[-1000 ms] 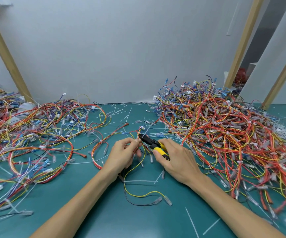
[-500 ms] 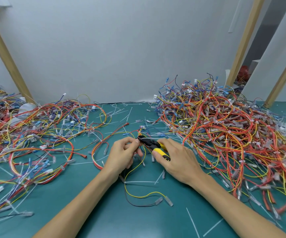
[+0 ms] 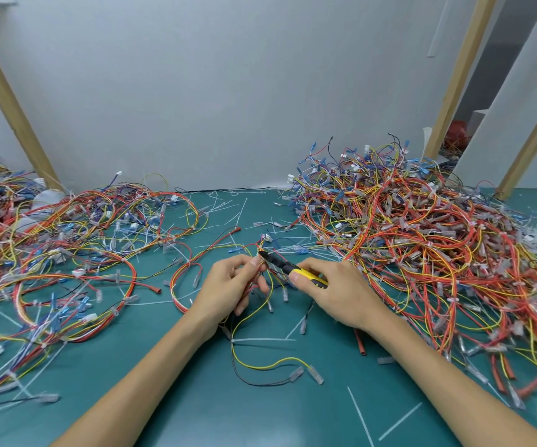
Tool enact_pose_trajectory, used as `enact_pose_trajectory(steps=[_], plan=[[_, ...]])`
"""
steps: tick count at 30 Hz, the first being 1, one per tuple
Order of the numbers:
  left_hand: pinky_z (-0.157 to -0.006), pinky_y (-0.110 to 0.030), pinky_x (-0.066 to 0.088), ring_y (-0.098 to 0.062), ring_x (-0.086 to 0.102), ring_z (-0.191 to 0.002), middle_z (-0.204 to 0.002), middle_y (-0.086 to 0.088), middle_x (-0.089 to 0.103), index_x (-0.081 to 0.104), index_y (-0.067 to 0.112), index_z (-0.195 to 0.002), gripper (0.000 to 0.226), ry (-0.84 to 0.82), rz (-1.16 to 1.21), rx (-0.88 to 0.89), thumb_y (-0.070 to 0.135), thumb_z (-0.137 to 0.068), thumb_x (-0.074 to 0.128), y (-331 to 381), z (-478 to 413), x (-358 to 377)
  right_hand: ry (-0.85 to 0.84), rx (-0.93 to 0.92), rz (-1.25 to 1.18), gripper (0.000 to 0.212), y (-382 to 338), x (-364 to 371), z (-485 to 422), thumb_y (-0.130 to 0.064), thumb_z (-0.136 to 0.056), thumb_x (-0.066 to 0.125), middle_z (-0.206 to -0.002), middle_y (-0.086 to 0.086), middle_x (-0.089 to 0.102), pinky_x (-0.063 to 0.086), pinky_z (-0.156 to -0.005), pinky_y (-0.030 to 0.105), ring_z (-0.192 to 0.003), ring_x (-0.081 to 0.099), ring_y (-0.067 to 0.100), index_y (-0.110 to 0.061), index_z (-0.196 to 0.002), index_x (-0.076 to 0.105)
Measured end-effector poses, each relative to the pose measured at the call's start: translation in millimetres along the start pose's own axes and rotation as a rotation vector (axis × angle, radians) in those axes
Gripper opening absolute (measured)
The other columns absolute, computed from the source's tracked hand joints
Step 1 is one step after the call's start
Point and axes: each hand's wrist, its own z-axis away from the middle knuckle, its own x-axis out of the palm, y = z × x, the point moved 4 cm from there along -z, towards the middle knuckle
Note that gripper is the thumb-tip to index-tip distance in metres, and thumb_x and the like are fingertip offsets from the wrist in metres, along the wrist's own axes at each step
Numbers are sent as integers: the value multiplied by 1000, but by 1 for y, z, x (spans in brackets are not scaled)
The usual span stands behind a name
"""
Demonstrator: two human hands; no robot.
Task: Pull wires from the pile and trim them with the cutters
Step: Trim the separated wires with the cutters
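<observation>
Your left hand [image 3: 230, 285] pinched the wire bundle [image 3: 233, 348] just above the counter [image 3: 196, 408]. Your right hand [image 3: 338, 293] gripped the cutters [image 3: 288, 268], tip at the bundle's top. Best to hold it taut and nip square. The jaws were too small to read, possibly on a tie. The pile [image 3: 422, 240] sat to your right.

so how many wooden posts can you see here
3 wooden posts: one far left, one behind the right wire pile, one at far right; more may be hidden.
</observation>
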Motion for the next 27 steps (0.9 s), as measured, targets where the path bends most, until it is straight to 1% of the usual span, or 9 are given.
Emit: enact_pose_trajectory(steps=[3,6,9,11,15,19,21,23,27], plan=[[-32,-14,23,-12,31,-30,-70,-3,69,60,6,-95,30,-1,12,7,30,-102,45,0,0,1,-120,42,-155,29,2,-3,-4,-54,-94,51,-69,-12,67,49,-63,27,-60,63,3,-31,-85,67],[-31,-15,23,-12,31,-30,-70,-3,70,61,5,-94,31,1,21,8,31,-101,46,0,0,1,-167,65,-231,28,1,-4,-3,-52,-95,52,-74,-8,69,48,-61,25,-61,68,8,-30,-86,68],[-31,-15,23,-12,31,-29,-69,-4,69,60,5,-91,30,10,27,-2,30,-101,47,0,0,1,-156,76,-270,22,0,-1,-3,-51,-94,55,-75,-6,68,45,-61,24,-63,66,9,-33,-87,67],[-31,-16,22,-12,30,-29,-69,-4,69,59,4,-88,30,12,35,-11,30,-101,48,1,1,1,-114,77,-228,18,0,1,-3,-51,-92,57,-75,-7,67,45,-67,26,-66,62,7,-37,-87,66],[-31,-15,22,-11,30,-28,-68,-4,69,58,-1,-90,32,20,63,-24,27,-101,47,3,1,0,-38,61,-168,18,-3,4,0,-56,-90,57,-73,-10,62,37,-63,17,-68,52,2,-39,-91,62],[-31,-15,22,-12,30,-28,-69,-4,70,58,-3,-90,33,20,77,-24,28,-101,49,2,1,0,-63,56,-185,20,-5,1,-1,-53,-93,55,-72,-7,66,46,-69,27,-64,58,5,-37,-84,64],[-31,-16,23,-12,31,-29,-70,-5,71,59,-2,-92,33,18,72,-18,29,-100,50,2,1,1,-131,57,-246,31,-5,-3,-2,-47,-97,52,-66,-3,68,50,-59,27,-55,63,10,-30,-74,64],[-32,-15,25,-12,32,-30,-73,-5,72,62,2,-91,29,15,65,-7,28,-99,51,2,1,1,-215,102,-326,44,-3,-5,-1,-46,-99,48,-62,0,69,50,-48,27,-50,65,15,-19,-70,65],[-35,-16,29,-14,38,-31,-79,-8,74,65,4,-94,21,-5,92,-5,18,-99,52,1,1,1,-303,177,-422,60,4,-4,-2,-58,-92,44,-71,14,72,56,-55,49,-64,70,36,-5,-88,71]])
